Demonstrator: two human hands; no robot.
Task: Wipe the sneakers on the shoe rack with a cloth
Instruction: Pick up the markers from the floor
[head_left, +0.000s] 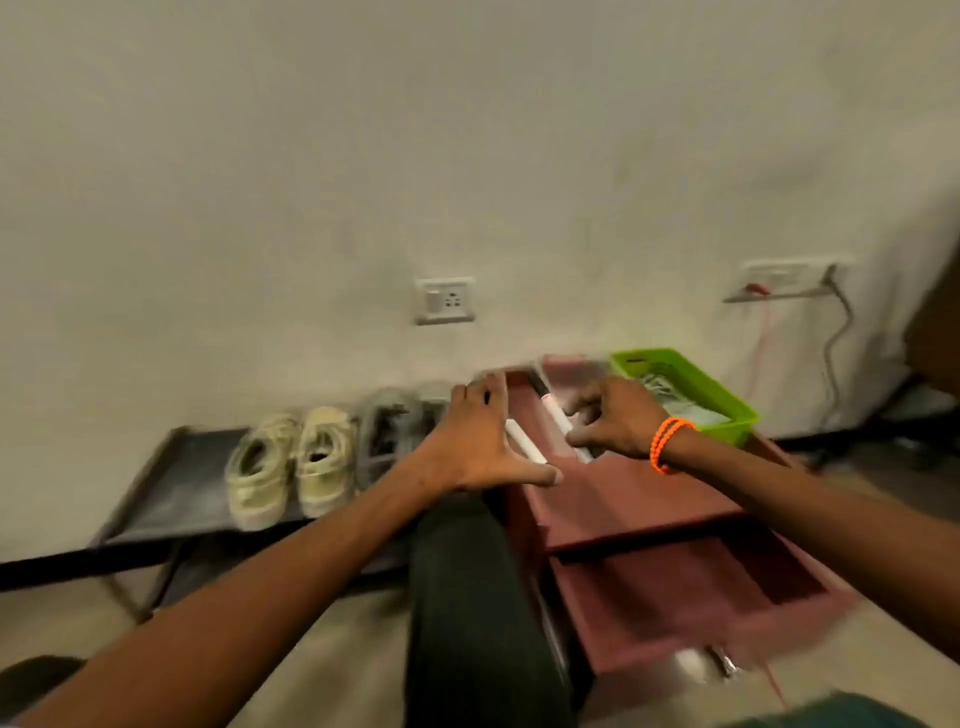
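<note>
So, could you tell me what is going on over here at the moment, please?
A person is reaching both hands over a reddish cabinet beside the shoe rack. The left hand is spread open near a white marker; the right hand, curled, is at a second marker, though blur hides the grip. No cloth is visible. The pale sneakers sit untouched on the rack, and a green tray stands on the cabinet.

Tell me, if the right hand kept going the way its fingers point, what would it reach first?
Probably the white marker lying on the reddish-brown cabinet: the right hand points left, its fingertips about at the marker. The blur hides whether they touch it.
</note>
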